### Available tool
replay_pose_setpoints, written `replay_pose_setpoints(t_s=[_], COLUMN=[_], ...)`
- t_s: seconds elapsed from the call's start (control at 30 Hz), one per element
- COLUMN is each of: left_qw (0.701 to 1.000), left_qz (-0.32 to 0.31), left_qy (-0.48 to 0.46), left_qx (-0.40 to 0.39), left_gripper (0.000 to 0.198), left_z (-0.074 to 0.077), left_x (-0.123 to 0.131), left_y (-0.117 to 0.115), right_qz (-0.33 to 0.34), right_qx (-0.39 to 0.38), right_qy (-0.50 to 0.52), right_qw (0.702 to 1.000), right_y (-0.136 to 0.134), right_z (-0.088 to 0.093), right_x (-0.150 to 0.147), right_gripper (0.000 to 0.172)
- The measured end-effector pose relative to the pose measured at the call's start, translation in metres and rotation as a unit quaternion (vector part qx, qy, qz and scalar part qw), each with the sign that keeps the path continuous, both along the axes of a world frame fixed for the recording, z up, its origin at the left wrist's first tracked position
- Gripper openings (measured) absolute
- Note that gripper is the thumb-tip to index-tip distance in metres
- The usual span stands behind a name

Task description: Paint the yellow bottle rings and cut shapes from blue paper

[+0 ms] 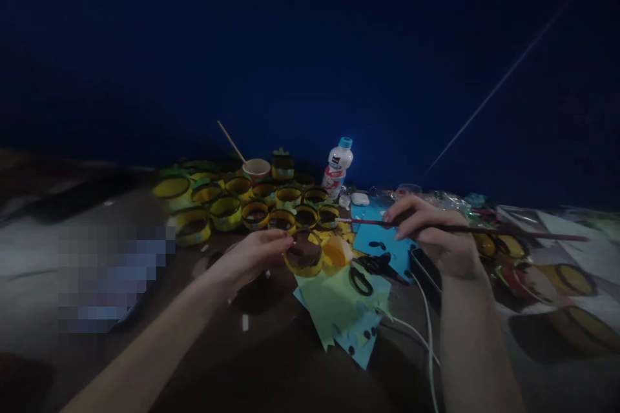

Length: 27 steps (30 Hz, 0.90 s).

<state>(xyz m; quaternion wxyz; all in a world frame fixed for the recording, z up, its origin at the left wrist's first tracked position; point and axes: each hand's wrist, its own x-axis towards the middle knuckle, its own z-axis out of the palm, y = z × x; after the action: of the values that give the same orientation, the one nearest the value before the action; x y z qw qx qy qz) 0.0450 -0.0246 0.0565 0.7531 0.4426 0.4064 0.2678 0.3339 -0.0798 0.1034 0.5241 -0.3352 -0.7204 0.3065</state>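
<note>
My left hand (256, 257) pinches the rim of a yellow paper ring (310, 267) at the middle of the table. Between the fingers of my right hand (433, 232) lies a thin paintbrush (508, 232) with a dark red handle. It is held level, its tip pointing left, above and to the right of the ring. A yellow-orange round piece (335, 254) sits just right of the ring. Black-handled scissors (368, 271) rest on green paper (329, 300) and blue paper (385, 239) below my right hand.
Several yellow rings (225, 213) stand behind my left hand, with a paper cup (256, 170) holding a stick. A white bottle (338, 164) with a blue cap stands at the back. A white cable (430, 335) runs beside my right forearm. A pixelated device (121, 287) lies left.
</note>
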Motion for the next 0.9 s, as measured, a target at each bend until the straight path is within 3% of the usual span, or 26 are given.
replay_pose_setpoints(t_s=[0.07,0.17,0.23,0.33,0.47,0.57,0.83,0.87,0.9], left_qw=[0.99,0.94,0.889,0.827,0.759,0.73,0.738,0.735,0.733], left_qz=[0.064,0.104,0.101,0.028,-0.062,-0.093,-0.129,-0.104,-0.034], left_qy=[0.065,0.153,0.211,0.263,0.33,0.365,0.36,0.348,0.346], left_qx=[0.11,0.286,0.394,0.496,0.558,0.571,0.557,0.572,0.585], left_gripper=[0.041,0.046,0.043,0.033,0.035,0.039,0.054,0.051,0.049], left_z=[0.002,0.001,-0.006,-0.022,-0.044,-0.052,-0.048,-0.048,-0.049], left_x=[-0.001,-0.003,-0.002,0.003,0.014,0.017,-0.013,-0.022,-0.032], left_y=[0.001,0.003,0.003,-0.002,-0.016,-0.024,-0.044,-0.05,-0.055], right_qz=[-0.023,-0.036,-0.035,-0.031,-0.027,-0.023,-0.012,-0.011,-0.01], right_qx=[0.016,0.025,0.026,0.025,0.017,0.016,0.003,0.0,-0.002], right_qy=[0.013,0.022,0.021,0.02,0.01,0.008,-0.004,-0.005,-0.006], right_qw=[1.0,0.999,0.999,0.999,0.999,1.0,1.0,1.0,1.0], right_y=[0.0,0.0,0.0,0.0,0.0,-0.001,0.001,0.001,0.001], right_z=[0.0,0.0,0.0,0.0,0.0,0.0,0.0,0.0,0.0], right_x=[0.0,-0.001,-0.002,-0.003,-0.005,-0.004,-0.009,-0.01,-0.011], right_gripper=[0.024,0.024,0.025,0.026,0.027,0.028,0.028,0.028,0.027])
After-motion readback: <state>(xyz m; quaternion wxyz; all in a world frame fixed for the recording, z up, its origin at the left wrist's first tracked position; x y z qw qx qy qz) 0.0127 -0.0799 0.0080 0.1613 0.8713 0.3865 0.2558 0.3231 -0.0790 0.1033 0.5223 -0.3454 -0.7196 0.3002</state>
